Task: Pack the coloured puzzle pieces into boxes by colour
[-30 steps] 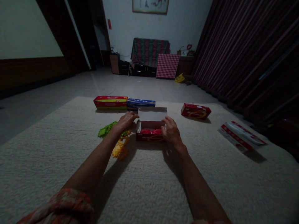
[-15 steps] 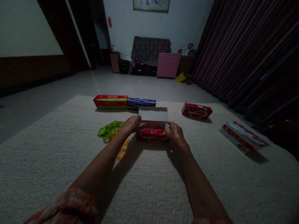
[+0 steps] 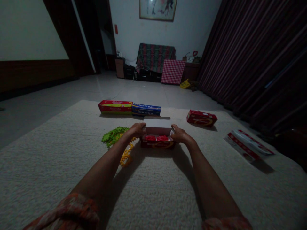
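An open dark-red cardboard box [image 3: 158,145] sits on the quilted cover in front of me, with bright red pieces [image 3: 153,138] inside. Its lid [image 3: 157,122] stands up at the back, the pale inner side facing me. My left hand [image 3: 138,130] grips the box's left end near the lid's corner. At the opposite end my right hand [image 3: 178,134] holds the side, thumb and fingers by a whitish end flap. Left of the box lie green plastic pieces [image 3: 112,135] and yellow-orange ones [image 3: 126,156], partly behind my left forearm.
A red-and-green box [image 3: 115,108] and a blue box [image 3: 146,110] stand end to end at the cover's far edge. Another red box [image 3: 201,118] is at the far right. Nearer right lies a red-and-white box [image 3: 249,145]. Curtains [image 3: 216,41] hang at right.
My left hand has drawn back from over the box opening to its left end. My right hand has shifted up to the right rear corner. The lid tilts further back.
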A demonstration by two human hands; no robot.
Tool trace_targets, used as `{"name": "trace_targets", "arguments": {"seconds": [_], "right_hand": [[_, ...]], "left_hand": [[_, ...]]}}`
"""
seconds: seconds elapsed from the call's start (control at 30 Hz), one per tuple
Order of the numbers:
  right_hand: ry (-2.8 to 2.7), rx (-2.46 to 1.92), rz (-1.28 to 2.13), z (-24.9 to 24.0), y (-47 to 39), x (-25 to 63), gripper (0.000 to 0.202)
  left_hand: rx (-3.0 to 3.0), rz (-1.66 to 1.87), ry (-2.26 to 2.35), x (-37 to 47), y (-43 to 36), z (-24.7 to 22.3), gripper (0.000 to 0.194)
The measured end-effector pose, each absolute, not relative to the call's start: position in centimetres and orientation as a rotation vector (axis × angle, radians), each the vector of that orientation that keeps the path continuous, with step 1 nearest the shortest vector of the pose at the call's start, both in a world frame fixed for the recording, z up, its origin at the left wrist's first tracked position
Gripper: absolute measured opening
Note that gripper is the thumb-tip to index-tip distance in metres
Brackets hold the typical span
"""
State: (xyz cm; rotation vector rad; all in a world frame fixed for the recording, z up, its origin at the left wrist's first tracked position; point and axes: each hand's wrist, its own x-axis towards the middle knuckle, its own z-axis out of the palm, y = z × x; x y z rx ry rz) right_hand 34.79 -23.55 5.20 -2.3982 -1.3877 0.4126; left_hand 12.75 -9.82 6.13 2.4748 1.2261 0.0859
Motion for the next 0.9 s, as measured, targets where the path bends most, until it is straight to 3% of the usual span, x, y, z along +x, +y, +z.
{"name": "trace_targets", "arguments": {"seconds": [0.13, 0.27, 0.43, 0.63, 0.9], "right_hand": [[-1.393, -2.420, 0.384, 5.1, -23.0, 34.9, 0.062], [-1.386, -2.429, 0.211, 4.6, -23.0, 34.5, 0.054], [-1.399, -2.350, 0.074, 3.8, -23.1, 33.6, 0.058], [-1.267, -1.921, -0.225, 0.0, -21.6, 31.0, 0.066], [-1.185, -1.685, -0.432, -4.0, -19.3, 27.3, 0.060]], "left_hand": [[2.416, 0.138, 1.245, 12.5, -9.9, 5.7, 0.060], [2.399, 0.213, 1.257, 12.1, -10.3, 5.5, 0.059], [2.437, 0.394, 1.277, 10.8, -10.9, 5.6, 0.055], [2.451, 0.723, 1.299, 9.0, -10.3, 3.7, 0.067], [2.465, 1.030, 1.199, 6.5, -9.1, 0.8, 0.051]]}}
